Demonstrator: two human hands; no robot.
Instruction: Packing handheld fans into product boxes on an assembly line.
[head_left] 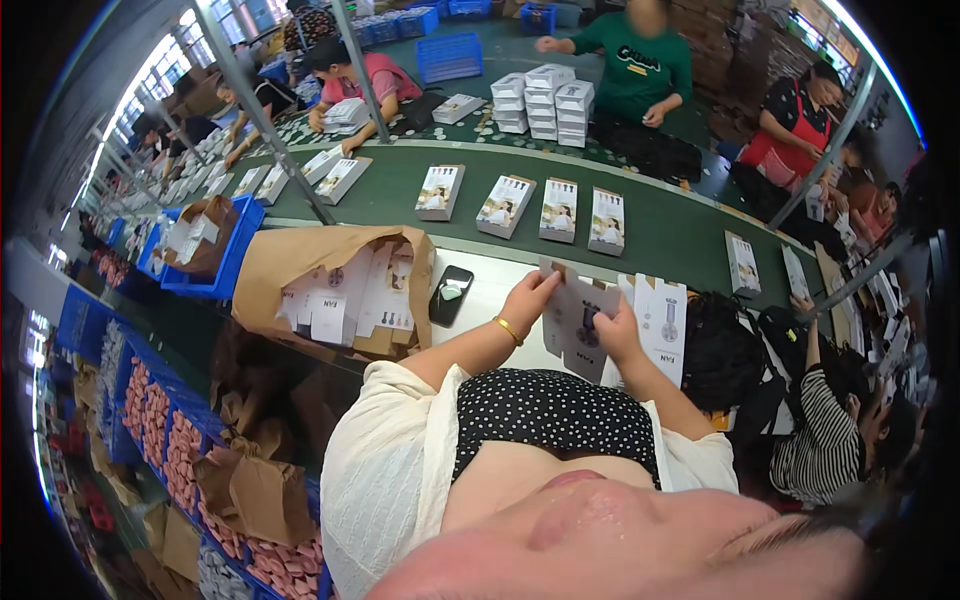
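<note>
In front of my chest, both hands hold a white carton (pixel 577 318) printed with a picture of a small handheld fan. My left hand (pixel 528 303), with a gold bangle at the wrist, grips its upper left edge. On the right side, my right hand (pixel 618 335) closes around the carton with the thumb across its front. The carton looks flattened, and its lower flaps stick out. Just right of it, more flat white cartons (pixel 662 325) lie on the white worktop (pixel 490 318), partly behind my right hand and forearm.
Left stands a brown paper bag (pixel 255 275) of cartons, beside a phone (pixel 452 296) with a white object on it. A green conveyor (pixel 390 200) carries boxes beyond the worktop. Black material (pixel 720 350) lies right. Blue crates (pixel 448 58) and co-workers surround the line.
</note>
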